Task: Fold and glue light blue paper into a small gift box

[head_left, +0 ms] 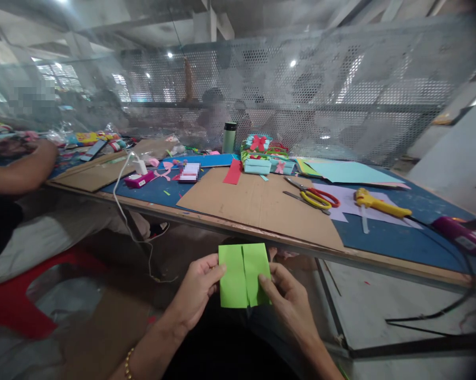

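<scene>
A folded green paper is held in front of me, below the table's near edge, its two flaps meeting at a centre seam. My left hand pinches its left edge, thumb on the front. My right hand grips the right edge, thumb pressed on the lower right flap. Both hands are closed on the paper.
The blue-topped table carries a brown cardboard sheet, red and yellow scissors, a yellow glue gun, small gift boxes, a green flask and paper scraps. Another person's arm rests at the left by a red stool.
</scene>
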{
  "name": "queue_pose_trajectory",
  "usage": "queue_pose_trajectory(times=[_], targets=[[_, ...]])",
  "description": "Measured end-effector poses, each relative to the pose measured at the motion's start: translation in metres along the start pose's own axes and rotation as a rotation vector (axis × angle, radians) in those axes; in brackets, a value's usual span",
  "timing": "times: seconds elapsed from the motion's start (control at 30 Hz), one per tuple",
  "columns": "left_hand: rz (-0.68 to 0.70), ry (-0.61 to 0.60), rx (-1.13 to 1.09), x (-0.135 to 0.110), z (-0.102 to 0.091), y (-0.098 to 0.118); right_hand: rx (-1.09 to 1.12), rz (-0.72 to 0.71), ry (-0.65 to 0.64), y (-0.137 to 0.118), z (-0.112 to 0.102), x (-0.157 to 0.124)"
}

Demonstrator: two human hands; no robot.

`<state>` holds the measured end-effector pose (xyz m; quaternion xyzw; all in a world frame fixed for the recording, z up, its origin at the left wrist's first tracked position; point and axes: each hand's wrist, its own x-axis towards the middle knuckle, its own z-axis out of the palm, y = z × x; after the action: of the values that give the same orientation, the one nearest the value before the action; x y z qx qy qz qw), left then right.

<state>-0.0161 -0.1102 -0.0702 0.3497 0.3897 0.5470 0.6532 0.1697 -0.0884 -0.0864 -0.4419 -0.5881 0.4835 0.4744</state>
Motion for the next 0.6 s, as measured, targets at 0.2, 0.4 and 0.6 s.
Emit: queue_pose_trajectory(times=[0.2,0.4,0.6], targets=[[0.002,0.001,0.002,-0.001,0.001,0.001,0.076,0.047,0.007,0.003,0.001,-0.001],[-0.001,0.018,-0.01,-0.003,0.006,0.003,0.124,0.063,0.02,0.01,0.002,-0.002],[-0.012,0.015,0.025,-0.003,0.007,-0.003,0.126,0.08,0.06,0.009,0.001,-0.003]])
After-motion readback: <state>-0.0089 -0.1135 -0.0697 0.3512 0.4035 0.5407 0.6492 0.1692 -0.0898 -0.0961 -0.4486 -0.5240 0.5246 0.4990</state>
